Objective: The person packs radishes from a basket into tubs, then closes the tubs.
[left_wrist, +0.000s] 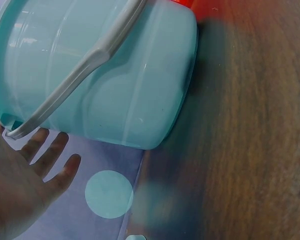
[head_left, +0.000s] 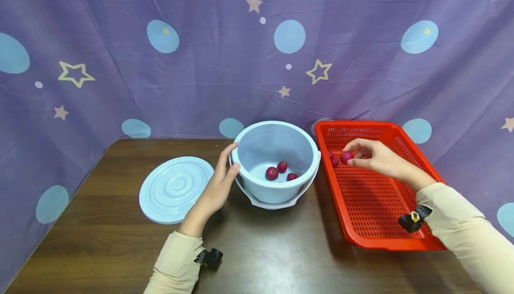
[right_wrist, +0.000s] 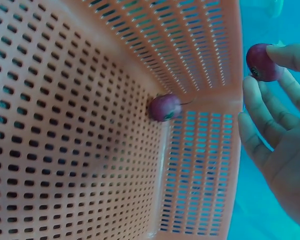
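My right hand (head_left: 371,155) pinches a red radish (right_wrist: 264,62) between thumb and fingertips, over the far left part of the red basket (head_left: 375,242). In the right wrist view, another radish (right_wrist: 165,107) with a thin root lies in the basket's corner. My left hand (head_left: 218,182) rests against the left side of a light blue bucket (head_left: 273,192), fingers spread at its rim near the handle joint. Inside the bucket, several radishes (head_left: 271,173) lie on the bottom. The bucket's pale handle (left_wrist: 85,67) hangs down on the near side.
A round light blue lid (head_left: 176,191) lies flat on the brown wooden table (head_left: 100,236), left of the bucket. The basket stands close to the bucket's right side. Behind the table hangs a purple curtain (head_left: 225,62) with stars and dots.
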Available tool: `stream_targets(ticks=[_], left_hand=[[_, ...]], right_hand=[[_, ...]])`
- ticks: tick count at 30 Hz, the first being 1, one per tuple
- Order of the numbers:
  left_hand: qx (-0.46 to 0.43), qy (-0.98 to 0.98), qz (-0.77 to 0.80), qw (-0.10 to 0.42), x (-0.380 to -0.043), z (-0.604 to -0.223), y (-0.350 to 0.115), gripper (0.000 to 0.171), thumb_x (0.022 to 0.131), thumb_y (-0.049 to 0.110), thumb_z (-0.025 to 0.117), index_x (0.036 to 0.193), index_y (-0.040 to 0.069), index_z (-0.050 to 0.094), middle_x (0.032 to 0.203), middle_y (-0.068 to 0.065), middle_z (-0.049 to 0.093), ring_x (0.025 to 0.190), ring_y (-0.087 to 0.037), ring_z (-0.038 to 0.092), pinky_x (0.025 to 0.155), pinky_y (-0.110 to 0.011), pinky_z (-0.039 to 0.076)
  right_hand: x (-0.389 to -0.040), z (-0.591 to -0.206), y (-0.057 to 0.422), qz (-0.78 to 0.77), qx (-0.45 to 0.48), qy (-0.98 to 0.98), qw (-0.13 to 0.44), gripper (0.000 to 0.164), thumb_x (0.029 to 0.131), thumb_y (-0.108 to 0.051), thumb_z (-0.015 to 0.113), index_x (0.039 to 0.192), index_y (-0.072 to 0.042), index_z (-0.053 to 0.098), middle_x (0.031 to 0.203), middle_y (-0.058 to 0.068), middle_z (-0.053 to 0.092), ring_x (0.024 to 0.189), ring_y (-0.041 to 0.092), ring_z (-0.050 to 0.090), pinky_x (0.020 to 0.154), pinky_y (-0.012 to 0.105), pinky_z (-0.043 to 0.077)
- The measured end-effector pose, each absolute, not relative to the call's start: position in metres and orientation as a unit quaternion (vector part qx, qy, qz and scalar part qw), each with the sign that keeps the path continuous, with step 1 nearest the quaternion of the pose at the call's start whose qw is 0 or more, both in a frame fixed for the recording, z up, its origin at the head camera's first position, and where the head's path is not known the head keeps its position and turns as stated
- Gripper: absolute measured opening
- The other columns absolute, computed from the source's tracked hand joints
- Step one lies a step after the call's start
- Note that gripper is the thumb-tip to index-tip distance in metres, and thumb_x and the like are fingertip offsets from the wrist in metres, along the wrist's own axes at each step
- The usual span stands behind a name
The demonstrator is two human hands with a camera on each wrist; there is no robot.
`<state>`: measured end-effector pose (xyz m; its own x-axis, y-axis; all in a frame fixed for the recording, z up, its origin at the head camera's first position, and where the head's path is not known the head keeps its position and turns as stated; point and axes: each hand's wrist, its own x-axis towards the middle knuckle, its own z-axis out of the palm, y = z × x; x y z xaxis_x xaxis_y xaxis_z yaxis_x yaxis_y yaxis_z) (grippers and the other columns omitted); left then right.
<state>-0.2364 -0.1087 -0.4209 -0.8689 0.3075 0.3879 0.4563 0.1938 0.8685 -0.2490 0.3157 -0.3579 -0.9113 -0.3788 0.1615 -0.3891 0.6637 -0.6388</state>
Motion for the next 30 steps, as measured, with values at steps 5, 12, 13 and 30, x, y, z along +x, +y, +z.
stream_targets(ticks=[5, 12, 13, 30], left_hand=[[-0.251, -0.77, -0.583, 0.066, -0.237, -0.421, -0.109, 0.051, 0.107, 0.023, 0.04, 0.155, 0.02, 0.024, 0.16, -0.008, 0.024, 0.146, -0.022, 0.019, 0.118, -0.049, 0.014], [-0.251, -0.772, -0.58, 0.066, -0.238, -0.421, -0.109, 0.051, 0.107, 0.024, 0.04, 0.155, 0.02, 0.024, 0.16, -0.009, 0.024, 0.146, -0.023, 0.019, 0.118, -0.05, 0.014], [-0.25, -0.772, -0.58, 0.066, -0.238, -0.421, -0.109, 0.051, 0.107, 0.024, 0.04, 0.155, 0.021, 0.024, 0.16, -0.009, 0.024, 0.145, -0.023, 0.019, 0.118, -0.05, 0.015], [-0.25, -0.767, -0.588, 0.062, -0.236, -0.42, -0.109, 0.051, 0.107, 0.024, 0.04, 0.155, 0.019, 0.024, 0.16, -0.01, 0.024, 0.145, -0.024, 0.021, 0.118, -0.049, 0.015]], right_hand=[[-0.244, -0.348, 0.311, 0.364, 0.224, -0.903, 0.023, 0.022, 0.088, -0.008, 0.073, 0.109, -0.008, 0.068, 0.085, 0.006, 0.07, 0.074, 0.017, 0.065, 0.063, 0.026, 0.049], [-0.238, -0.335, 0.3, 0.382, 0.242, -0.89, 0.053, 0.028, 0.085, -0.006, 0.076, 0.112, -0.009, 0.068, 0.089, 0.004, 0.069, 0.077, 0.014, 0.064, 0.066, 0.023, 0.049], [-0.238, -0.333, 0.298, 0.382, 0.245, -0.889, 0.06, 0.029, 0.085, -0.006, 0.077, 0.113, -0.009, 0.068, 0.09, 0.004, 0.069, 0.078, 0.014, 0.064, 0.067, 0.021, 0.049], [-0.232, -0.325, 0.247, 0.436, 0.265, -0.853, 0.109, 0.034, 0.084, -0.004, 0.078, 0.116, -0.009, 0.07, 0.101, 0.004, 0.069, 0.09, 0.013, 0.063, 0.081, 0.023, 0.052]])
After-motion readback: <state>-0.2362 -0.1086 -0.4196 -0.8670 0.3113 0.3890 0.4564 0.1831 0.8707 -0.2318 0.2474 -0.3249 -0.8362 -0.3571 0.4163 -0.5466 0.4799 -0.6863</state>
